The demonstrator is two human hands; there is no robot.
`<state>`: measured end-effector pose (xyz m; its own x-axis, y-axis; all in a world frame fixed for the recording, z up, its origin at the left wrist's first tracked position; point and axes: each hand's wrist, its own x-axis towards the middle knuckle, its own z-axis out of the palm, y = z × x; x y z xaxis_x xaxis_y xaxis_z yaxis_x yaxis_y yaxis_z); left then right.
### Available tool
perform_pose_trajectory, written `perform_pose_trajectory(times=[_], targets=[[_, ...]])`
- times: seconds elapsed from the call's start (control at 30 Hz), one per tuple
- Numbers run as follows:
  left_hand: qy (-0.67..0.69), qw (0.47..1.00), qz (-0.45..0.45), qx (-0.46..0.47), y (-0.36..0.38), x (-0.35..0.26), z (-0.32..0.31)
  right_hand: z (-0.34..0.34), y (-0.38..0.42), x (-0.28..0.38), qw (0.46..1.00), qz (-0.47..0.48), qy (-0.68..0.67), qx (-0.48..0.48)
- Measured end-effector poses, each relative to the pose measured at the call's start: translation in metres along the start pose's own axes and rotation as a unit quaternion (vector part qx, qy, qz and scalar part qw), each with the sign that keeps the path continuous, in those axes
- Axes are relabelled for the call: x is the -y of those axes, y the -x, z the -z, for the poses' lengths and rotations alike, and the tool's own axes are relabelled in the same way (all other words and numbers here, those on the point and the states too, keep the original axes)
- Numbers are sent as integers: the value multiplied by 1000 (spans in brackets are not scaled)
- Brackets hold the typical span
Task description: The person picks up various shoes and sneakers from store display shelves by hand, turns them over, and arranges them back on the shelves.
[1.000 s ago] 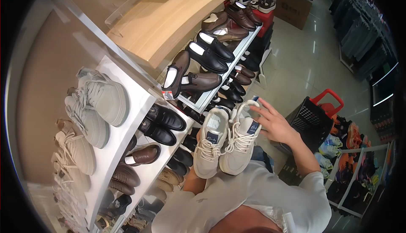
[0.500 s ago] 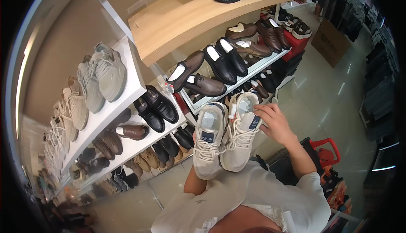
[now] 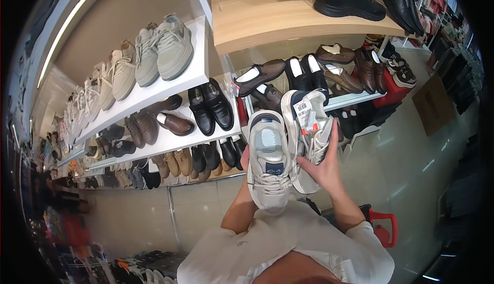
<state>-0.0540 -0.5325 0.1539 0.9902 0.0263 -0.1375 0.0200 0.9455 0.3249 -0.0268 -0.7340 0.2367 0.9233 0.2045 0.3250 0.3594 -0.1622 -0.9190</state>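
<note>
A pair of light grey lace-up sneakers is held up in front of the chest. My left hand (image 3: pixel 245 159) grips the left sneaker (image 3: pixel 268 155) at its outer side, mostly hidden behind it. My right hand (image 3: pixel 325 165) is wrapped round the right sneaker (image 3: pixel 304 137), thumb on the near side and fingers behind. That sneaker is tilted on its side, touching the other one. A white price tag (image 3: pixel 303 107) with an orange-red part hangs at its opening. The left sneaker's opening and dark blue tongue label face up.
Light sneakers (image 3: pixel 175 47) line a white shelf (image 3: pixel 198 60) at the left, with black loafers (image 3: pixel 210 108) below. A wooden shelf (image 3: pixel 262 19) bears black shoes (image 3: pixel 350 1). A red basket handle (image 3: pixel 392 227) is at the lower right; a cardboard box (image 3: pixel 434 104) stands beyond.
The view has shifted, so the shelves appear further right. My right hand has gone from touching the right sneaker's tongue to gripping its side, and that sneaker is turned with its tag showing.
</note>
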Motion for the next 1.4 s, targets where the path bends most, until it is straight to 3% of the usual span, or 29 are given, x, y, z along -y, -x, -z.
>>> perform_pose_trajectory(times=[0.03,0.1,0.2,0.3,0.33,0.4,0.43,0.5,0.6,0.7,0.73,0.8,0.93,1.0,1.03,1.1,1.2,1.23,1.27,1.33,1.37,1.4], targets=[[65,991,30,116,-8,-3,12,0,-5,7,1000,1,-8,-11],[25,996,14,82,0,-10,0,-2,-14,6,998,-10,-64,-27],[100,991,32,81,14,-26,-45,3,-25,31,998,44,-48,-13],[157,970,67,175,24,-52,-41,15,-55,62,987,154,13,-47],[147,967,47,204,20,-54,-22,12,-71,84,985,147,-76,-48],[148,961,39,229,22,-67,-8,13,-118,94,974,214,-31,-63],[163,957,34,236,19,-71,10,14,-140,106,971,212,66,-84],[147,964,0,220,25,-84,22,5,-188,120,958,264,70,-87],[196,954,-4,226,31,-95,34,-8,-252,126,946,284,98,-124],[225,949,-10,219,43,-100,41,-19,-301,139,932,251,231,-123],[233,945,-17,228,42,-102,49,-23,-316,141,923,284,233,-118],[245,939,-26,241,42,-105,61,-23,-338,149,924,237,281,-104],[241,939,-42,242,49,-121,67,-31,-365,144,906,312,233,-169],[232,941,-49,241,53,-127,67,-21,-376,133,924,233,293,-77],[231,942,-51,239,56,-130,67,-19,-379,124,924,232,294,-76],[226,943,-61,237,58,-134,65,-23,-375,113,893,332,292,-84],[212,946,-68,238,60,-141,59,-24,-349,124,910,244,325,-84],[205,946,-71,242,61,-144,54,-30,-339,122,866,288,369,-173],[194,947,-77,246,60,-148,49,-33,-328,120,867,286,369,-175],[139,953,-124,237,55,-155,37,-41,-293,117,757,425,388,-310],[97,956,-168,221,51,-156,30,-56,-254,119,833,413,294,-222],[-18,942,-310,125,39,-151,32,-75,-206,121,891,392,192,-127]])
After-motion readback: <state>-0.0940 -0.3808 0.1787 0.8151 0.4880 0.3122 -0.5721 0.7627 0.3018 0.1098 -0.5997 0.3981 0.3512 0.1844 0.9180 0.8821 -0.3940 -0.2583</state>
